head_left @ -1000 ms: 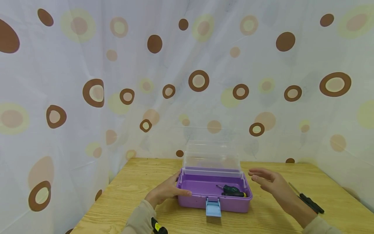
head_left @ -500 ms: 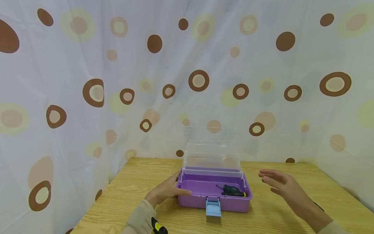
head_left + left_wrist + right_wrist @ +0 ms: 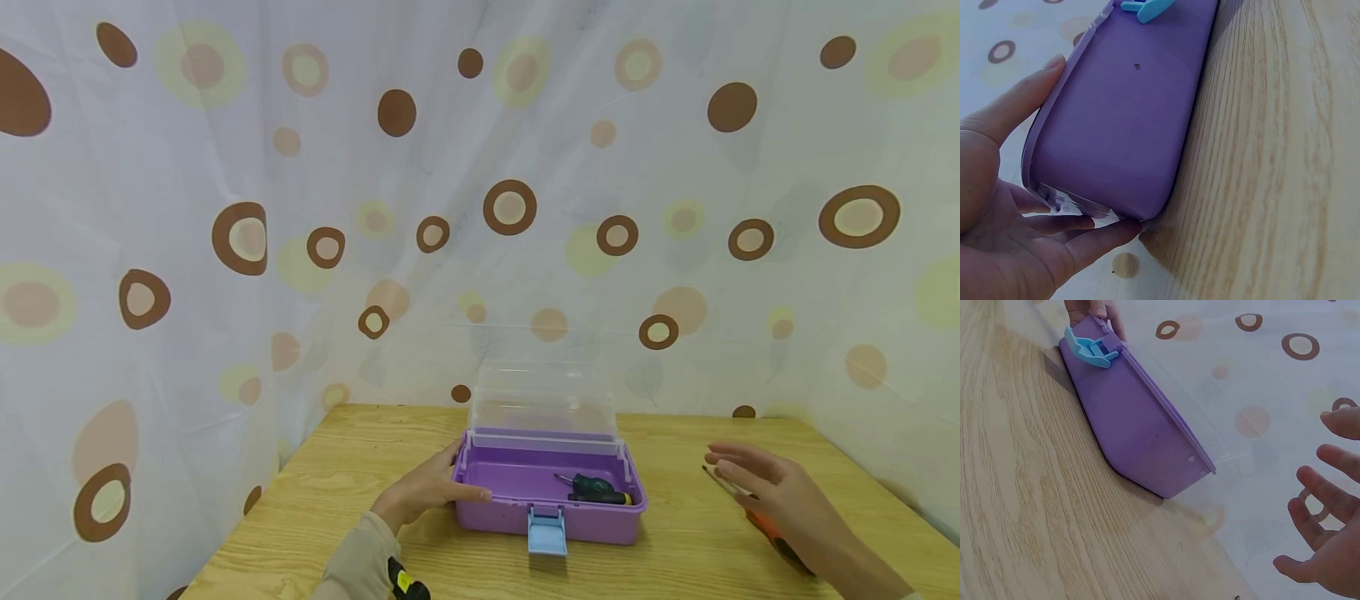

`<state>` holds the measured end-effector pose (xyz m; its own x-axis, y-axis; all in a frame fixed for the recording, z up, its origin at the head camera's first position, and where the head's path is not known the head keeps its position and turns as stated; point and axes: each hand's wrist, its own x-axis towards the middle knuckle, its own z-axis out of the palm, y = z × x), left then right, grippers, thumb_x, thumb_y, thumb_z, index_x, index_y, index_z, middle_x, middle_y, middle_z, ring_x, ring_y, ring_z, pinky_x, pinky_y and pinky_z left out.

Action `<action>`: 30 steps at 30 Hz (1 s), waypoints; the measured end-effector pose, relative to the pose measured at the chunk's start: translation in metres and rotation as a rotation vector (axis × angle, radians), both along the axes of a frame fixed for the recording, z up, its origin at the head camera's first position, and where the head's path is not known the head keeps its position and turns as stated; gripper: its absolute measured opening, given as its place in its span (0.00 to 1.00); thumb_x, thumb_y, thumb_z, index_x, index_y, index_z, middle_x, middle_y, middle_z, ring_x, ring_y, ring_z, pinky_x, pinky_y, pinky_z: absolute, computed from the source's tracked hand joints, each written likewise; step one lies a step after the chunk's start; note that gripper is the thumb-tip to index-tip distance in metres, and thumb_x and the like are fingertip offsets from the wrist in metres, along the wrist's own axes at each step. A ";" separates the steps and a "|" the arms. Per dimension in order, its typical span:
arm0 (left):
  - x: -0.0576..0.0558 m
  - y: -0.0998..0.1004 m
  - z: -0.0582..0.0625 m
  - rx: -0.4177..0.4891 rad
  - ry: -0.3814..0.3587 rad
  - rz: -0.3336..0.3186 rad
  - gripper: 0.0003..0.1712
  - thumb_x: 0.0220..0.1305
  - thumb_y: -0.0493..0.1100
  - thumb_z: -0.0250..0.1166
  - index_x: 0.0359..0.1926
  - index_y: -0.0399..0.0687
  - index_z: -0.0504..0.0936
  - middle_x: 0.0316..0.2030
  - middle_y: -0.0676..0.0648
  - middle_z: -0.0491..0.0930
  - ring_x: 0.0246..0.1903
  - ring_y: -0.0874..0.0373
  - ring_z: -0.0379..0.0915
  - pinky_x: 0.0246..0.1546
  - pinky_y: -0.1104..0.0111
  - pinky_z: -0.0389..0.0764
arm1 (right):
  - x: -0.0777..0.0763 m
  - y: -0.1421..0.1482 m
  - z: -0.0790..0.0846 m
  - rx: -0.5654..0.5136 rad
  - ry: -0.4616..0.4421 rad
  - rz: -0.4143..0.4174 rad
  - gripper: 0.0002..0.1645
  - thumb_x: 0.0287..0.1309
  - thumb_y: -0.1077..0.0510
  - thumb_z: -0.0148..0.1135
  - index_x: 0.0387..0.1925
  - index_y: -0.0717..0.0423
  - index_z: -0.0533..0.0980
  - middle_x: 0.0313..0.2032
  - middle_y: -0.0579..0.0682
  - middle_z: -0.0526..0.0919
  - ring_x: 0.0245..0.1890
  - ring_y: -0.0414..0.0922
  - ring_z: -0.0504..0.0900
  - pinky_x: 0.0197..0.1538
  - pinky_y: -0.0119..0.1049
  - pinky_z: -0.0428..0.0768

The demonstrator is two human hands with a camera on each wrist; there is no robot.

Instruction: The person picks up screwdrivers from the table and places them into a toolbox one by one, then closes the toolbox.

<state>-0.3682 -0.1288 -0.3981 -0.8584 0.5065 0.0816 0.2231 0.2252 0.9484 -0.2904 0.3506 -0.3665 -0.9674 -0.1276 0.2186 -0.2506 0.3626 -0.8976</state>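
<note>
A purple toolbox (image 3: 495, 518) stands on the table with its clear lid (image 3: 543, 408) raised and its light blue latch (image 3: 547, 537) hanging down. My left hand (image 3: 423, 493) grips its left end, thumb along the front rim and fingers at the side. Inside, to the right, lie a short dark green screwdriver (image 3: 592, 485) and a black-handled tool with a yellow end (image 3: 603, 498). My right hand (image 3: 795, 504) hovers right of the box, fingers loosely bent and holding nothing. Below it lies an orange and black screwdriver (image 3: 763, 527), partly hidden by the hand.
A black and yellow object (image 3: 408, 582) is beside the left sleeve at the front. The wooden table (image 3: 360, 450) meets a white curtain (image 3: 555, 275) with brown and beige dots at the back and sides.
My right hand has moved right, away from the toolbox, and now overlaps the screwdrivers on the table. An orange handle has come into view; black handles there are now mostly covered. The left hand stays put.
</note>
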 end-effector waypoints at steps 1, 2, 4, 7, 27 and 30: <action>0.000 0.000 0.000 0.001 -0.001 0.000 0.63 0.61 0.41 0.77 0.84 0.46 0.41 0.75 0.32 0.57 0.66 0.37 0.66 0.65 0.42 0.69 | 0.001 0.003 -0.001 0.006 -0.005 -0.004 0.30 0.80 0.48 0.53 0.71 0.63 0.69 0.56 0.30 0.81 0.53 0.24 0.76 0.49 0.32 0.82; 0.000 0.000 0.000 0.001 0.000 0.000 0.64 0.61 0.41 0.77 0.84 0.45 0.41 0.75 0.32 0.57 0.66 0.37 0.66 0.65 0.42 0.69 | 0.001 0.007 -0.002 0.013 -0.010 -0.010 0.30 0.80 0.48 0.53 0.72 0.62 0.69 0.56 0.29 0.80 0.53 0.24 0.76 0.48 0.32 0.82; 0.000 0.000 0.000 -0.001 0.001 0.003 0.64 0.61 0.41 0.77 0.84 0.45 0.41 0.75 0.32 0.57 0.67 0.37 0.65 0.65 0.42 0.69 | 0.003 0.013 -0.005 0.019 -0.025 -0.024 0.30 0.80 0.48 0.53 0.72 0.61 0.69 0.55 0.28 0.80 0.52 0.23 0.75 0.48 0.33 0.82; 0.001 0.000 0.000 0.000 -0.003 0.006 0.64 0.60 0.41 0.78 0.84 0.45 0.42 0.75 0.32 0.57 0.66 0.36 0.66 0.64 0.42 0.70 | 0.005 0.021 -0.007 0.024 -0.062 -0.038 0.31 0.80 0.46 0.53 0.72 0.60 0.68 0.56 0.30 0.79 0.51 0.22 0.75 0.50 0.32 0.82; -0.001 0.000 0.000 -0.009 0.012 -0.004 0.63 0.61 0.42 0.77 0.84 0.46 0.42 0.76 0.33 0.57 0.67 0.37 0.65 0.66 0.42 0.68 | 0.013 0.055 -0.023 0.218 -0.163 -0.165 0.46 0.76 0.36 0.52 0.76 0.67 0.59 0.70 0.65 0.69 0.60 0.54 0.78 0.54 0.59 0.80; 0.000 0.000 0.000 -0.018 0.007 0.009 0.63 0.61 0.42 0.77 0.84 0.46 0.42 0.76 0.33 0.56 0.68 0.37 0.64 0.66 0.41 0.68 | 0.013 0.058 -0.024 0.262 -0.184 -0.178 0.49 0.76 0.34 0.50 0.77 0.68 0.58 0.72 0.73 0.61 0.66 0.72 0.67 0.52 0.59 0.79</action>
